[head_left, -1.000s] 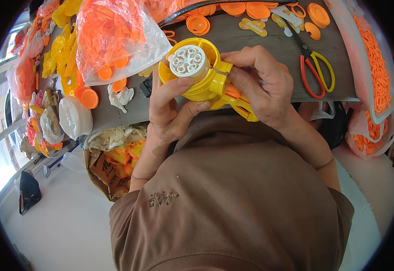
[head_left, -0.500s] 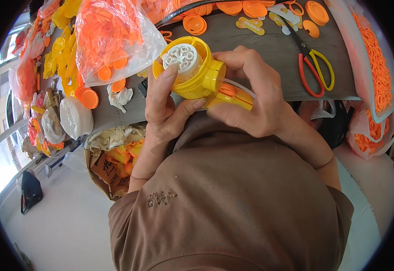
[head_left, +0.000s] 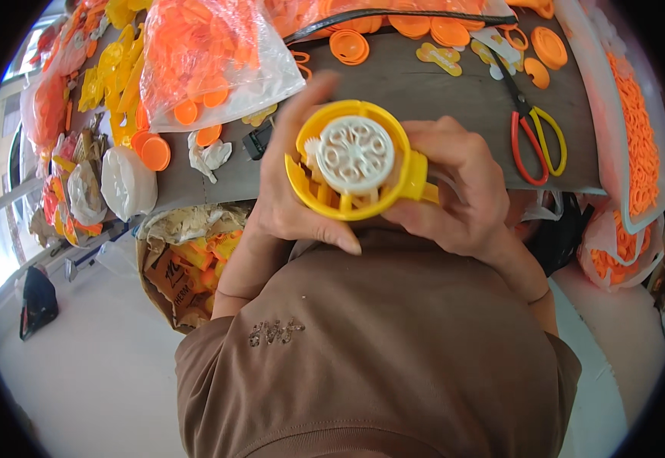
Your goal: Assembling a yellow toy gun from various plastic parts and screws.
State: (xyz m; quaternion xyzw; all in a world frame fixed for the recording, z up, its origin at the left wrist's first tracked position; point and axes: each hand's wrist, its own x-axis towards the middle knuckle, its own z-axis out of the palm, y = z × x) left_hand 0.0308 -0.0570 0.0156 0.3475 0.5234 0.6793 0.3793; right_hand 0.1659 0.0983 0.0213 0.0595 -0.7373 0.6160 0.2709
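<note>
While the grey-brown flat table (head_left: 454,99) runs out beyond the left hand (head_left: 288,198) and right hand (head_left: 466,191), a clear plastic bag (head_left: 202,61) stuffed with orange pieces sits on it, past the left hand. Crumpled brown paper sack (head_left: 170,278) of yellow and orange parts: lower, left of the left hand. Scissors with one red and one yellow handle (head_left: 521,103) lie right of the right hand, clear of it.

Right hand is clamped, thumb and fingers, on the right side of the yellow plastic ring-shaped housing (head_left: 416,174), held up between both hands. Left hand is spread at its left side, thumb off it; can't tell if the palm touches. Rim has a gap on that side. A white round plastic disc (head_left: 357,153) sits inside, small white toothed gear (head_left: 312,148) beside it, left-hand side.

My read: step is checking or aligning the disc in the housing. Next move calls for a firm right grip and the left thumb back on the rim, off the gear.
</note>
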